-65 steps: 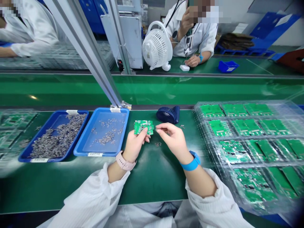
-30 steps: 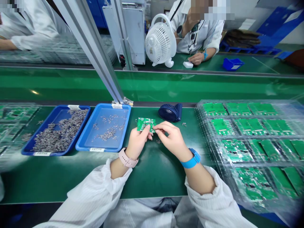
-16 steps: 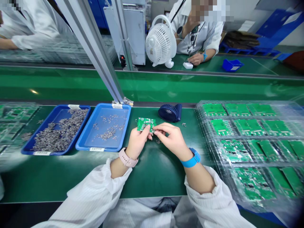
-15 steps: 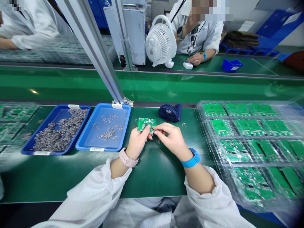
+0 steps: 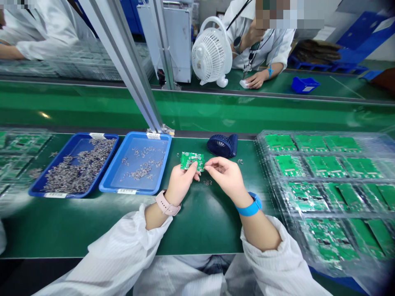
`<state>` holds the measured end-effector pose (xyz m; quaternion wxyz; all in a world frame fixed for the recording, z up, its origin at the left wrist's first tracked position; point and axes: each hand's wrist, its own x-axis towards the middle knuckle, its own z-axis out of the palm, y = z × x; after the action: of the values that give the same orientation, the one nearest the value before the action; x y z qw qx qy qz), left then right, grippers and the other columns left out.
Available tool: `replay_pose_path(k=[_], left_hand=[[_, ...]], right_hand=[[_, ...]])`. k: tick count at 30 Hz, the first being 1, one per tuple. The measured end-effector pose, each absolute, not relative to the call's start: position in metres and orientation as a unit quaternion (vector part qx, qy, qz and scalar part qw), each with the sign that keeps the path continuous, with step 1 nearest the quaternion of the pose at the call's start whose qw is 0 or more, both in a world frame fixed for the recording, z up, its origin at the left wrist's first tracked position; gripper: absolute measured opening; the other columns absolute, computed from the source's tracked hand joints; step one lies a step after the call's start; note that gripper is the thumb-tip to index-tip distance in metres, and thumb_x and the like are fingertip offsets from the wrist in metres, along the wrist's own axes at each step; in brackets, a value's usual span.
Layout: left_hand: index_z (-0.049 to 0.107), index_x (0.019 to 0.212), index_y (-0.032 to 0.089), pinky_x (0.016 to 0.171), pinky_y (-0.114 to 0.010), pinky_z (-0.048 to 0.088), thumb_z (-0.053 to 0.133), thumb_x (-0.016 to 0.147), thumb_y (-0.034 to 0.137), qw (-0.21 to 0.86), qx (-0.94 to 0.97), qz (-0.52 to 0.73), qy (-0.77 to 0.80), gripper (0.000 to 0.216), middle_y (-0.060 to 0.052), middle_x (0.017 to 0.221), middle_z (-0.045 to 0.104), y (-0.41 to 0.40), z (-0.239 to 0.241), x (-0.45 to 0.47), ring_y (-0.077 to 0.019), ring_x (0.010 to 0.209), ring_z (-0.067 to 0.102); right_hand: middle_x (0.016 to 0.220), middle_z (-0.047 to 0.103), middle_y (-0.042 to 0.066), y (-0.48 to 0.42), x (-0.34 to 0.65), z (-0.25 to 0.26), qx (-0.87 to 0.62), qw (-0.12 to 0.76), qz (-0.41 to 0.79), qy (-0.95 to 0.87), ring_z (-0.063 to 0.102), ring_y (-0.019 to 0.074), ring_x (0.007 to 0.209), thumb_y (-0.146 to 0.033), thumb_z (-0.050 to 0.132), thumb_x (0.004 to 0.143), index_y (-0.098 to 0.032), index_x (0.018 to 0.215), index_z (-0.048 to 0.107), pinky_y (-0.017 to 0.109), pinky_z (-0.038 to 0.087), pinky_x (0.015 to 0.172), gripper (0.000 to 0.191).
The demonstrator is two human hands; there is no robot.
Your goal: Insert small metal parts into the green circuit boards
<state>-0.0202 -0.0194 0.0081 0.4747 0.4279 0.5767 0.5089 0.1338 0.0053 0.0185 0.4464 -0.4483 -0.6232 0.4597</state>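
Note:
A green circuit board point(image 5: 189, 158) with small parts on its face is held above the table by my left hand point(image 5: 180, 182), thumb on top and fingers beneath. My right hand point(image 5: 224, 176) is at the board's right edge, thumb and index finger pinched together. Whatever is in that pinch is too small to make out. Under the hands lies a little cluster of small metal pieces point(image 5: 207, 182) on the green table point(image 5: 197, 230).
To the left stand two blue trays, one heaped with metal pieces point(image 5: 80, 166), the other tray point(image 5: 108, 181) thinly covered. A navy handheld fan point(image 5: 222, 145) lies behind my hands. Clear plastic trays point(image 5: 268, 181) of circuit boards fill the right. Across the divider, a co-worker's hand point(image 5: 256, 79) rests beside a white fan point(image 5: 211, 55).
My right fingers have drawn slightly away from the board and curled more, uncovering the metal pieces below. The board stays in my left hand. The view has shifted slightly.

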Motion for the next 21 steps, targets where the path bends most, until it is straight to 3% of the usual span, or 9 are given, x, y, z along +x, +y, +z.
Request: replay_pose_path(k=[9,16,21], left_hand=[[0.06,0.055,0.017,0.06,-0.025,0.043,0.057,0.087,0.041,0.446,0.459,0.499,0.585,0.04,-0.001,0.053,0.061,-0.0193,0.0105,-0.0209,-0.0119,0.053,0.056],[0.06,0.055,0.018,0.06,-0.026,0.044,0.056,0.087,0.04,0.436,0.465,0.492,0.593,0.04,-0.001,0.053,0.062,-0.0199,0.0123,-0.021,-0.0131,0.053,0.057],[0.06,0.054,0.018,0.065,-0.026,0.046,0.056,0.087,0.04,0.424,0.48,0.483,0.597,0.04,-0.002,0.054,0.064,-0.0196,0.0114,-0.0199,-0.0143,0.055,0.061]], right_hand=[[0.079,0.067,0.001,0.0014,0.1336,0.0232,-0.425,0.436,0.293,-0.737,0.061,0.0142,0.07,-0.011,0.06,0.082,-0.02,0.081,0.067,0.026,0.051,0.065,0.012],[0.087,0.068,0.004,0.0012,0.1356,0.0234,-0.385,0.416,0.195,-0.801,0.063,0.0184,0.085,-0.013,0.055,0.09,-0.021,0.087,0.065,0.033,0.052,0.079,0.014],[0.086,0.068,0.005,-0.0001,0.1367,0.0245,-0.368,0.399,0.153,-0.826,0.061,0.0185,0.084,-0.011,0.053,0.091,-0.02,0.087,0.064,0.034,0.051,0.081,0.015]])
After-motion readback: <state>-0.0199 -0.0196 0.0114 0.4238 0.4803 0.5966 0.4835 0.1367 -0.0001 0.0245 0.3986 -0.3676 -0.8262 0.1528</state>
